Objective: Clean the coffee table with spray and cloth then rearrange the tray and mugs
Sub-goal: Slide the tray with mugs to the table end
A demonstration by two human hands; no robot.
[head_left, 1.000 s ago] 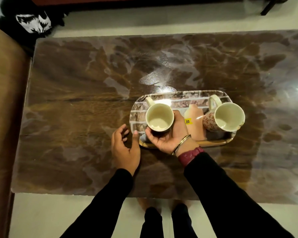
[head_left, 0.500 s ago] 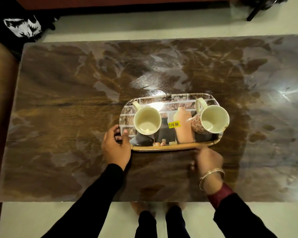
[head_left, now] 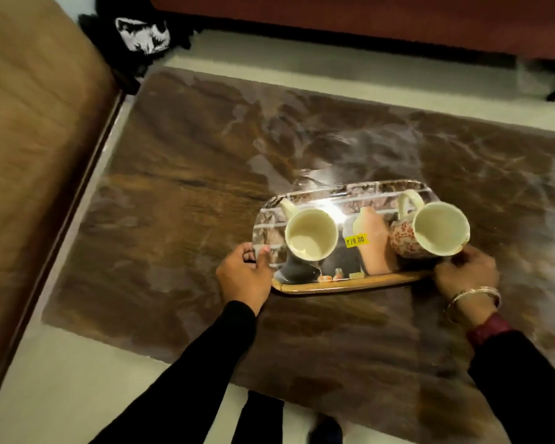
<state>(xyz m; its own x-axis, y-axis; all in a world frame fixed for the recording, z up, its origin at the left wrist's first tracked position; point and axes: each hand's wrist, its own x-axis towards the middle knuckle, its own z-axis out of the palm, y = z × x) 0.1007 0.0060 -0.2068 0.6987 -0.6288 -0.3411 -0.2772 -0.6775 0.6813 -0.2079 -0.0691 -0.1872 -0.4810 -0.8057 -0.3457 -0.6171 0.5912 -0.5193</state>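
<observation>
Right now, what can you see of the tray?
The tray is oblong with rounded corners, glossy under glare, printed with a brick wall and a peach vase. Its near rim looks golden-brown. A yellow price sticker sits mid-surface. A cream mug stands at its left, a red-flowered mug at its right. The left hand grips its left end, thumb on top; the right hand holds its near right corner. It lies over the coffee table; resting or lifted, I cannot tell.
</observation>
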